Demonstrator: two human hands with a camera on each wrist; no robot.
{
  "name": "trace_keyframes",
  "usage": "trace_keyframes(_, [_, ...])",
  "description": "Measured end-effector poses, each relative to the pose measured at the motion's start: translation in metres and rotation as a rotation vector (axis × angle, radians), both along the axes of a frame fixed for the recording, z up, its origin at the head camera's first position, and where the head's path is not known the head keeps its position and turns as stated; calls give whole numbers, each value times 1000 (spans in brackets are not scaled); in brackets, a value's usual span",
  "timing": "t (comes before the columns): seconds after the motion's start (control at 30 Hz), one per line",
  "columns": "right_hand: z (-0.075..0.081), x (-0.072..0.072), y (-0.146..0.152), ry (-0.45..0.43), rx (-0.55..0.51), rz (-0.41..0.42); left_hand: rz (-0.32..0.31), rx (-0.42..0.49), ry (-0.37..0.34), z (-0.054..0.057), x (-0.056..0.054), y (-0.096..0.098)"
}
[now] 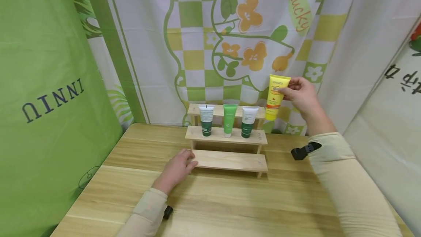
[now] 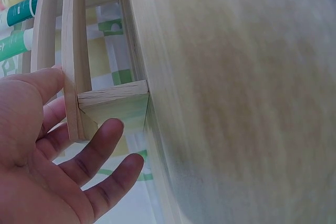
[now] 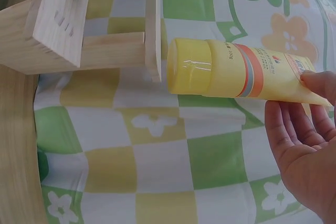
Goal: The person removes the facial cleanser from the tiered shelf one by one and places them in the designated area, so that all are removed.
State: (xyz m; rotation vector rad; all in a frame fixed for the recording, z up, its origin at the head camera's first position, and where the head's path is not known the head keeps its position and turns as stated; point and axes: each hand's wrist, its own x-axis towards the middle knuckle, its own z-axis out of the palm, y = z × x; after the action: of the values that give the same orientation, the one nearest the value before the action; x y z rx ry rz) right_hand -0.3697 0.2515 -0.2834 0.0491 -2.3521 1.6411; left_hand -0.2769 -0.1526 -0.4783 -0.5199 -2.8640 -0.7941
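Observation:
My right hand [image 1: 305,97] pinches a yellow squeeze tube [image 1: 273,101] near its flat top end, thumb in front and fingers behind. The tube hangs cap down beside the right end of a three-tier wooden rack [image 1: 230,160]. In the right wrist view, its yellow cap [image 3: 189,66] is close to the top tier. My left hand [image 1: 177,167] grips the left end of the lowest tier, with the thumb on the board and other fingers around its end. On the middle tier stand a white-and-green tube [image 1: 206,120], a green tube [image 1: 229,120] and another white-and-green tube [image 1: 249,121].
The rack stands on a wood-grain table [image 1: 230,200] near its back edge. Behind it hangs a patterned curtain [image 1: 197,57], with a green cloth [image 1: 49,83] on the left and a white cloth [image 1: 388,101] on the right. Both wrists wear black straps.

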Motion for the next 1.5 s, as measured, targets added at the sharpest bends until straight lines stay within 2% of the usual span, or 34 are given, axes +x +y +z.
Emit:
trace_keyframes(0.17, [-3,5,8,4,-3,3,-1,1,16,0,0,1])
trace_keyframes(0.43, [-17,9,21,-23,27,-12,-18,15,12,4,4,1])
trace_keyframes(0.97, [-36,18,33,-36,-16,-19,15,1,-35,-4,-2,1])
trace_keyframes(1.17, [-43,19,36,-60,14,-13,16,-1,-39,-4,-3,0])
trace_keyframes(1.5, [-65,20,46,-123,67,0,17,-3,-44,-5,-5,0])
